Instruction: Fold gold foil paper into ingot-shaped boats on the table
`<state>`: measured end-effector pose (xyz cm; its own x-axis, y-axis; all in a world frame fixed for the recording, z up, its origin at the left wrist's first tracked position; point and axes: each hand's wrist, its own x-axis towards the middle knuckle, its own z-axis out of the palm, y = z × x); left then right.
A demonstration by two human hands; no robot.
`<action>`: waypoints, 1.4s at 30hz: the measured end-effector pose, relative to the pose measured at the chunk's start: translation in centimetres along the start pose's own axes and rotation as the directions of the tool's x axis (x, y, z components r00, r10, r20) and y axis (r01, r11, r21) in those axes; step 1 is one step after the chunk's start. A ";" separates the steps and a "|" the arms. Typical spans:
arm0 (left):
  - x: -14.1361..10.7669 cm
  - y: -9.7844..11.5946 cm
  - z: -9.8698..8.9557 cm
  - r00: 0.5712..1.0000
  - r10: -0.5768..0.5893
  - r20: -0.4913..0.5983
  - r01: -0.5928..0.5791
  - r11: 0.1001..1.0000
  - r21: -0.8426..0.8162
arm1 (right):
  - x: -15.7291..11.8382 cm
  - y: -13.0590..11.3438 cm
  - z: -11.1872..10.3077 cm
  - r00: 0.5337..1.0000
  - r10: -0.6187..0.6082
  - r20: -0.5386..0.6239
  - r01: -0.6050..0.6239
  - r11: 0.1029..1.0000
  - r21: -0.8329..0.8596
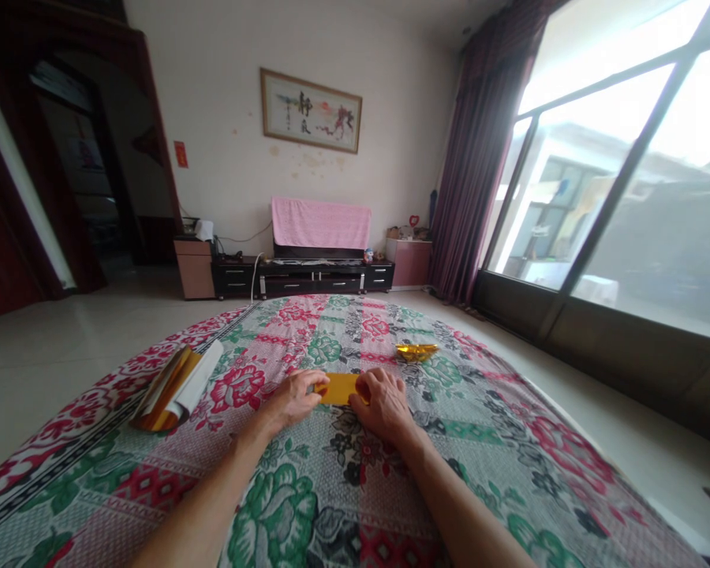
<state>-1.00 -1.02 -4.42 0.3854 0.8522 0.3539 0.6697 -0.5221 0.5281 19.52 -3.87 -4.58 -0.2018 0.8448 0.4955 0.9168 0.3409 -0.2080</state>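
Observation:
A small folded rectangle of gold foil paper (339,389) lies on the flowered cloth between my hands. My left hand (296,396) pinches its left end, thumb below and fingers above. At the right end, my right hand (383,401) grips it with curled fingers and thumb. Just beyond my right hand sits a shiny folded gold paper piece (416,353), pointed at both ends like an ingot. Off to the left rests a loosely curled stack of gold and white paper sheets (176,386).
The round table's patterned cloth (272,513) spreads out under my arms. Past its far edge stands a low black TV cabinet (313,282) with a pink cloth (321,223) draped over the screen. A purple curtain (473,173) and large window (615,181) line the right side.

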 end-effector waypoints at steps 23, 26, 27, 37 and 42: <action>-0.3 -0.4 -0.9 0.997 0.021 0.077 -0.022 1.000 0.017 | 0.1 0.1 0.2 1.000 0.005 0.005 -0.005 1.000 0.014; -0.3 -0.6 -0.9 0.997 0.021 0.077 -0.022 1.000 0.014 | 0.1 -0.1 0.0 1.000 0.019 0.018 -0.019 1.000 0.010; -0.3 -0.7 -0.9 0.997 0.020 0.080 -0.021 1.000 0.013 | 0.1 -0.1 -0.1 1.000 0.022 0.022 -0.022 1.000 0.009; -0.2 1.7 0.9 0.997 -0.010 -0.077 0.027 0.975 0.221 | 0.0 0.2 0.4 1.000 0.017 0.006 -0.017 1.000 0.022; -0.5 3.1 1.9 0.987 -0.019 -0.159 0.070 0.946 0.318 | 0.0 0.1 0.3 1.000 0.020 -0.004 -0.020 1.000 0.023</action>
<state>2.05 -3.03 -4.45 0.2665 0.8460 0.4618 0.8619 -0.4236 0.2787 19.52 -3.72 -4.88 -0.1819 0.8499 0.4946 0.9126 0.3332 -0.2369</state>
